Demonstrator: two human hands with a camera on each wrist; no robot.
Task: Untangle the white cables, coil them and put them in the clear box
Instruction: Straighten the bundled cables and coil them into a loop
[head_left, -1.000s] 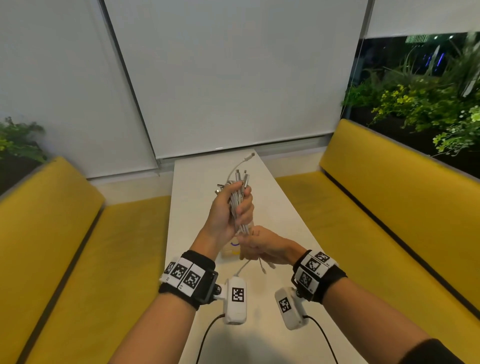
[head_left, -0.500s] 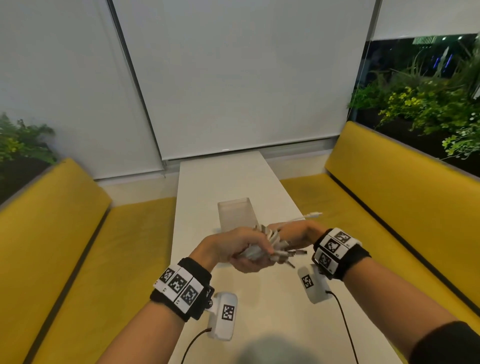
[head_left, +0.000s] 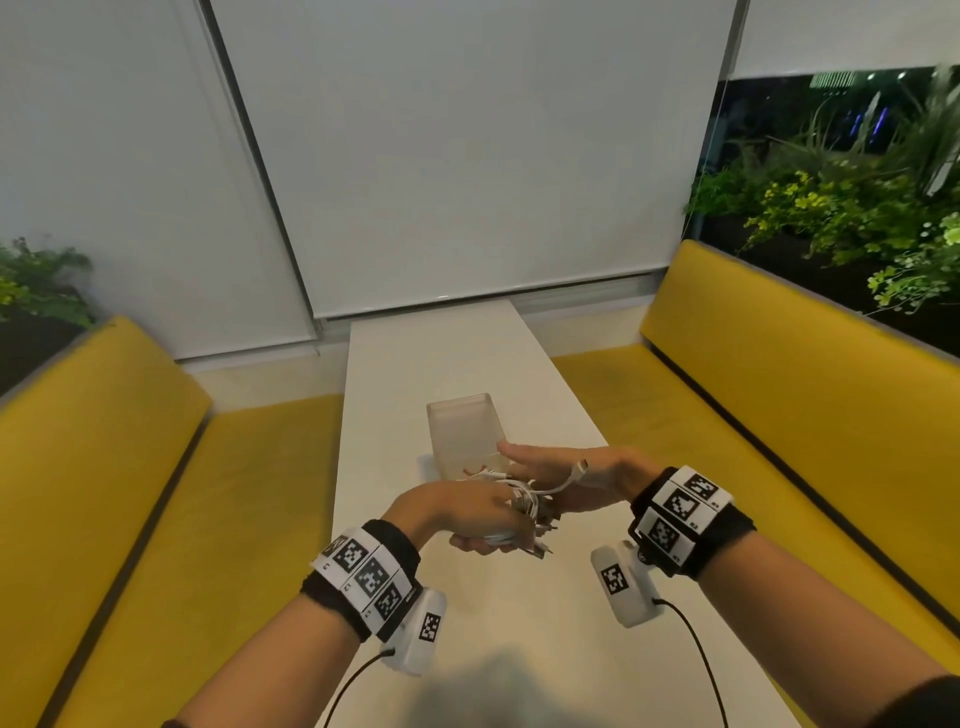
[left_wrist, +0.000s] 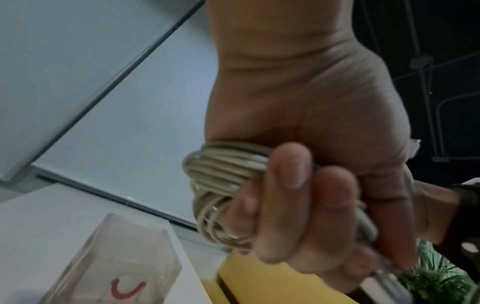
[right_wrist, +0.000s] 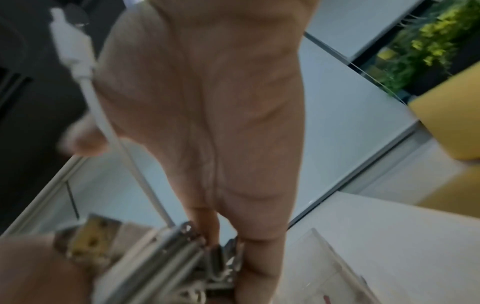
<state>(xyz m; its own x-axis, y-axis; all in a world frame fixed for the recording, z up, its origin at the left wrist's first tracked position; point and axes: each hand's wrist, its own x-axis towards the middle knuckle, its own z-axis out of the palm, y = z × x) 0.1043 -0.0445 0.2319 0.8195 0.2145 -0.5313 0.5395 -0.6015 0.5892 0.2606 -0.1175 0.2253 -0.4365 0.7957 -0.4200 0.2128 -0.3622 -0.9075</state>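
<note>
Fingers (left_wrist: 288, 164) of your left hand (head_left: 457, 512) are curled tight round the white cables (left_wrist: 221, 181), a bundle of loops bunched in the fist, held above the desk (head_left: 441, 364) between your two hands. Your right hand (head_left: 571, 478) is flat, fingers straight and loose, palm pressed up against the plug end of the bundle, not gripping anything as far as I can see. One loose cable end (head_left: 576, 470) with its plug pokes up and to the right over that palm. Bundle's long axis runs roughly left to right, from your left fist toward the right palm, metal plugs facing the right hand. How many cables there are is hard to say, since the fist hides most of them and the right wrist view is blurry. Clear box (head_left: 462, 431) sits on the desk just beyond your fingers, upright, near edge hidden behind your hands, something red at the bottom.
</note>
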